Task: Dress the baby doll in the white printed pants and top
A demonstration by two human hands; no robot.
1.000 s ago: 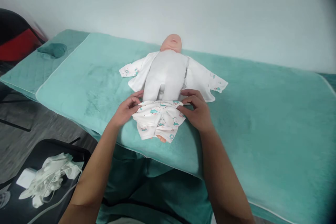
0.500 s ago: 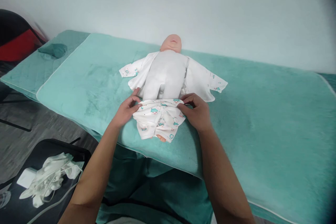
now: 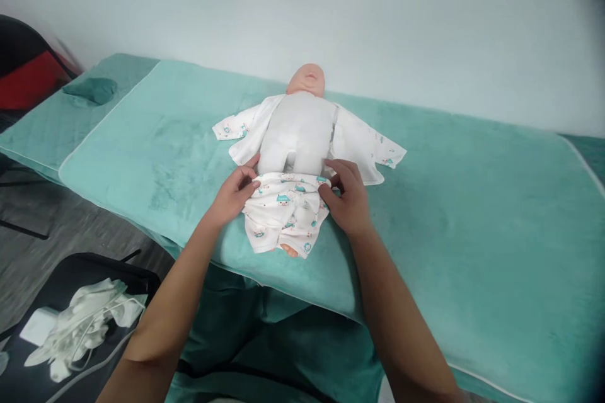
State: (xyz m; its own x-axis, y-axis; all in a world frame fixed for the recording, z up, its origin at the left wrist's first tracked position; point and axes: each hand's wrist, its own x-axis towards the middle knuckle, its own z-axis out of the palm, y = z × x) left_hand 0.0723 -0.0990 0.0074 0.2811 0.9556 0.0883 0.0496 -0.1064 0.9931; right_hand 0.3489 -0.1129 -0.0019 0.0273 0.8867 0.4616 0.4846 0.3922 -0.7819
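A baby doll (image 3: 299, 129) lies on its back, head toward the wall, its white cloth torso bare in front. Patterned white baby pants (image 3: 286, 208) cover its lower legs, and the tip of a foot shows at one leg opening. My left hand (image 3: 234, 194) pinches the waistband at its left side between thumb and fingers. At the right side of the waistband, my right hand (image 3: 346, 194) grips the cloth the same way. Under the doll a white baby shirt (image 3: 357, 141) is spread open, its sleeves reaching out to both sides.
The doll rests on a massage table with a green cover (image 3: 472, 214), which stands against a pale wall (image 3: 331, 12). At lower left, a black chair (image 3: 47, 296) carries crumpled white cloth (image 3: 94, 312), a cable and a white box (image 3: 38, 326). Another chair with red fabric (image 3: 31, 82) stands at far left.
Both hands have drawn the waistband slightly up the doll's legs, toward its torso. The hands are a little closer together, and the view has shifted slightly.
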